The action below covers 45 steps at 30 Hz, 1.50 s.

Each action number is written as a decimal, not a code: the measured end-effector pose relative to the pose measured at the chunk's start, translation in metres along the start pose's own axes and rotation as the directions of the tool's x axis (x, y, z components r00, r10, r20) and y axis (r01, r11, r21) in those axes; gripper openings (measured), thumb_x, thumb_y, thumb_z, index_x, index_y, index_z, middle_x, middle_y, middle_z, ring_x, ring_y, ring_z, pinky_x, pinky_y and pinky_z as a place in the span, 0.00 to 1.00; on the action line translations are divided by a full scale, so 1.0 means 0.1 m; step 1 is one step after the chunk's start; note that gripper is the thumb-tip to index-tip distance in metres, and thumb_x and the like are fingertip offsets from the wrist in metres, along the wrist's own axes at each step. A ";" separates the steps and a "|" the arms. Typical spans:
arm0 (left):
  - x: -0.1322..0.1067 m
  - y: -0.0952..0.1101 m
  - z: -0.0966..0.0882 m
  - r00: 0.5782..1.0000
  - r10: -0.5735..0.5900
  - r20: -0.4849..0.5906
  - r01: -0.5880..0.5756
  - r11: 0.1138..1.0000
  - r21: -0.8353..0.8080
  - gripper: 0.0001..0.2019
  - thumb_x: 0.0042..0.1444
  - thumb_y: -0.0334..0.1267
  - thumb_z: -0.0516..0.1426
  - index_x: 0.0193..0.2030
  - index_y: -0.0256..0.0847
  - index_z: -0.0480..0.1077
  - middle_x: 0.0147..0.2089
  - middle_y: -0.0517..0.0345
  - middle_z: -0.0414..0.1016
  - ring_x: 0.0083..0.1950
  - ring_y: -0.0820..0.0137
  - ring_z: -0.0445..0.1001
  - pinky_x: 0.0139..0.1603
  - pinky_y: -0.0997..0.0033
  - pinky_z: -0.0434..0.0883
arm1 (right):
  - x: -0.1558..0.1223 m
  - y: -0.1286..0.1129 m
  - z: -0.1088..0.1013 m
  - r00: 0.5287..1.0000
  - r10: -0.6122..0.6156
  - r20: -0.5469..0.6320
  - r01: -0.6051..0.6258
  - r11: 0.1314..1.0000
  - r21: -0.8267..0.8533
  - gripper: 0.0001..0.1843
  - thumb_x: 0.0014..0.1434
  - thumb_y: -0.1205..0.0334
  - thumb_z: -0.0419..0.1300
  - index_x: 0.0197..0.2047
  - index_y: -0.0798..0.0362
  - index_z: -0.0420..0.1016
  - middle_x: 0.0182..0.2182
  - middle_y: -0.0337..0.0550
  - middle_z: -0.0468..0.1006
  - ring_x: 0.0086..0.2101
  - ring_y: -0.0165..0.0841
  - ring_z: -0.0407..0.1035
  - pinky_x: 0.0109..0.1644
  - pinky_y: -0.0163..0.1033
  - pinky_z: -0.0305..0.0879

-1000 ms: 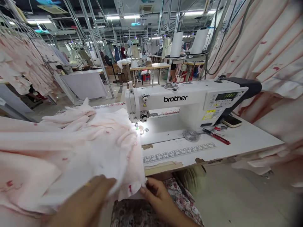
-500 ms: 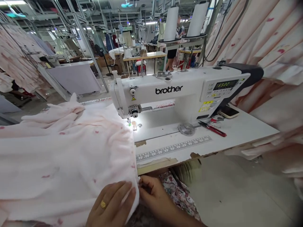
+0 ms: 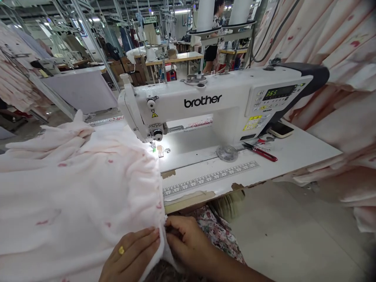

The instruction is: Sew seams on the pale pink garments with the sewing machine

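A pale pink fabric (image 3: 88,196) with small darker pink marks lies bunched over the left of the table, its right edge running from under the sewing machine's needle (image 3: 153,145) down to my hands. My left hand (image 3: 132,250), wearing a gold ring, grips the cloth near that edge, fingers together on top and thumb hidden. Just right of it, my right hand (image 3: 188,241) pinches the fabric's edge between thumb and bent forefinger. The white sewing machine (image 3: 202,101) has its lamp lit over the needle plate.
Red-handled thread snips (image 3: 261,152), a clear round disc (image 3: 227,153) and a phone (image 3: 281,129) lie on the worn table (image 3: 311,152). A printed ruler (image 3: 211,178) runs along its front. Draped cloth (image 3: 346,98) hangs at right. Another person (image 3: 212,55) stands in the background.
The view has shifted, so the machine sits slightly higher and further left. The display went from 6522 to 365. Both hands keep their hold at the fabric's edge.
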State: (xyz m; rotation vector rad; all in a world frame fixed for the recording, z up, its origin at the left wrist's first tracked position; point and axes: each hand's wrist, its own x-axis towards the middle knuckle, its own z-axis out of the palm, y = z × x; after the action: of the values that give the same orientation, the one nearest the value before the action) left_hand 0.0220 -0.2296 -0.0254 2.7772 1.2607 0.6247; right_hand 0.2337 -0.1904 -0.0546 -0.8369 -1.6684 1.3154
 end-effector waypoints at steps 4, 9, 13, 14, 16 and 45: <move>0.05 -0.02 0.02 1.000 0.007 0.004 -0.007 1.000 0.010 0.18 0.67 0.46 0.49 0.59 0.51 0.70 0.50 0.54 0.80 0.53 0.65 0.77 0.54 0.69 0.74 | 0.08 -0.03 -0.12 0.900 -0.429 0.081 0.371 0.655 -0.658 0.11 0.70 0.70 0.50 0.40 0.58 0.73 0.37 0.47 0.75 0.35 0.35 0.68 0.40 0.37 0.65; 0.33 -0.18 -0.18 0.982 0.189 -0.028 -0.191 0.977 -0.093 0.12 0.64 0.44 0.54 0.50 0.47 0.74 0.42 0.59 0.82 0.45 0.71 0.79 0.48 0.80 0.75 | 0.31 -0.07 -0.32 0.649 -0.625 0.434 0.670 0.201 -0.715 0.10 0.71 0.72 0.53 0.41 0.60 0.75 0.48 0.49 0.74 0.52 0.41 0.65 0.59 0.47 0.60; 0.75 -0.43 -0.42 0.995 0.078 0.059 -0.077 0.997 -0.030 0.17 0.64 0.38 0.52 0.58 0.47 0.69 0.58 0.56 0.75 0.62 0.65 0.69 0.60 0.69 0.71 | 0.51 -0.11 -0.39 0.642 -0.532 0.552 0.735 0.221 -0.641 0.10 0.67 0.73 0.56 0.33 0.57 0.73 0.34 0.42 0.75 0.38 0.33 0.69 0.47 0.38 0.65; 0.87 -0.53 -0.44 0.993 0.053 0.102 -0.056 0.998 0.028 0.18 0.65 0.37 0.51 0.61 0.46 0.67 0.63 0.56 0.71 0.66 0.63 0.64 0.64 0.63 0.68 | 0.56 -0.14 -0.40 0.631 -0.497 0.596 0.756 0.223 -0.615 0.10 0.66 0.72 0.58 0.32 0.56 0.72 0.31 0.40 0.74 0.34 0.32 0.67 0.44 0.37 0.65; 1.11 -0.73 -0.41 0.984 -0.001 0.178 -0.022 0.992 0.123 0.18 0.66 0.38 0.48 0.61 0.43 0.67 0.65 0.52 0.68 0.69 0.58 0.61 0.65 0.53 0.65 | 0.65 -0.20 -0.43 0.587 -0.436 0.682 0.805 0.226 -0.548 0.10 0.63 0.71 0.61 0.30 0.55 0.70 0.28 0.38 0.71 0.29 0.32 0.64 0.40 0.38 0.63; 1.51 -1.27 -0.01 0.994 -0.038 0.105 0.024 0.990 0.137 0.10 0.67 0.32 0.48 0.50 0.43 0.66 0.52 0.55 0.72 0.53 0.64 0.69 0.52 0.62 0.65 | 1.37 -0.06 -0.59 0.003 -0.322 0.947 0.967 0.244 0.080 0.38 0.55 0.60 0.71 0.19 0.49 0.41 0.32 0.42 0.77 0.37 0.31 0.70 0.51 0.37 0.63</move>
State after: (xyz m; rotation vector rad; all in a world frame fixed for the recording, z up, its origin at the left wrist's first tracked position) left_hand 0.0200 -0.0350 0.0042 2.8479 1.3700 0.3960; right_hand 0.2272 -0.0467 -0.0142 0.7341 -2.8480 0.1502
